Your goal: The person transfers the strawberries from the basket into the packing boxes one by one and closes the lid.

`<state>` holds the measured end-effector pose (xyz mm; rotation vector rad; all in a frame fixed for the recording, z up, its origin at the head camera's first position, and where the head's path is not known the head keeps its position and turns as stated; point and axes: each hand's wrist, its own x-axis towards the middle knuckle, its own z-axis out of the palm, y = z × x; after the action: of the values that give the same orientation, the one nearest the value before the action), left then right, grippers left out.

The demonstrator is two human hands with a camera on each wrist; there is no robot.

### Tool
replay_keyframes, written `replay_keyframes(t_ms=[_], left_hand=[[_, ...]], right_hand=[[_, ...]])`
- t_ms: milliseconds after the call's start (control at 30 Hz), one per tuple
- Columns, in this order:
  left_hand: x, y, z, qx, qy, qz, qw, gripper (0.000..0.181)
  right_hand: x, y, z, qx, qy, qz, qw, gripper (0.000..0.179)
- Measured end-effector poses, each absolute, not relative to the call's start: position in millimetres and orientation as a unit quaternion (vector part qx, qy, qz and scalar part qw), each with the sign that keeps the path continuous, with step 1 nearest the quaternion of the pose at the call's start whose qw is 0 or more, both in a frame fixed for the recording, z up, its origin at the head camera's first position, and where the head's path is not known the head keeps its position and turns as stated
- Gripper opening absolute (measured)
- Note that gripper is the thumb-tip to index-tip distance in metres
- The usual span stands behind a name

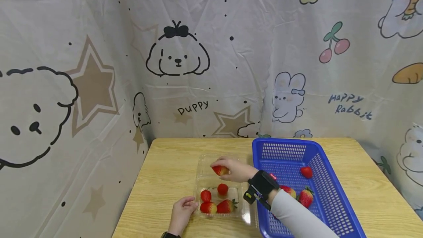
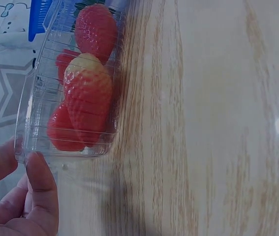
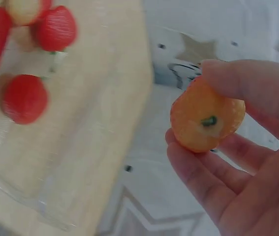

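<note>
A strawberry [image 1: 219, 170] is pinched between the thumb and fingers of my right hand [image 1: 236, 170], held above the open lid [image 1: 204, 162] of a clear plastic clamshell box [image 1: 214, 194]. In the right wrist view the pale, yellowish end of this strawberry [image 3: 205, 120] faces the camera, with a small green stub. Several strawberries [image 1: 226, 206] lie in the box's near half, some with green leaves showing. At the box's left near corner my left hand [image 1: 182, 212] grips the rim; the left wrist view has its thumb [image 2: 42, 172] and a finger at that plastic edge.
To the right of the box stands a blue perforated basket [image 1: 333, 183], partly covered by my right forearm. Several strawberries [image 1: 306, 172] lie inside it. Both containers rest on a wooden table [image 1: 165, 172], and a printed curtain [image 1: 205, 91] hangs behind.
</note>
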<state>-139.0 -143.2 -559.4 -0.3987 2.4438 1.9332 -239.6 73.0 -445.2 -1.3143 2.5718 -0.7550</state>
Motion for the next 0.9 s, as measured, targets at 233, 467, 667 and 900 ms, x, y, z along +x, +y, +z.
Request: replay_keyframes(t_ms=[233, 467, 667, 900], left_hand=[[-138.9, -144.5, -560.6, -0.117, 0.779, 0.616, 0.001, 0.032], [-139.5, -145.0, -560.6, -0.114, 0.775, 0.622, 0.003, 0.033], [-139.6, -145.1, -560.8, -0.11, 0.775, 0.622, 0.003, 0.033], [-138.5, -144.2, -560.1, -0.114, 0.78, 0.615, 0.001, 0.032]], right_hand=[[-238.1, 54.9, -471.2, -0.447, 0.863, -0.192, 0.134, 0.04], [-232.9, 45.3, -491.0, -0.42, 0.868, -0.169, 0.204, 0.039], [-233.4, 39.3, -508.4, -0.43, 0.869, -0.144, 0.2, 0.039], [-235.9, 33.3, -528.8, -0.409, 0.881, -0.116, 0.21, 0.04]])
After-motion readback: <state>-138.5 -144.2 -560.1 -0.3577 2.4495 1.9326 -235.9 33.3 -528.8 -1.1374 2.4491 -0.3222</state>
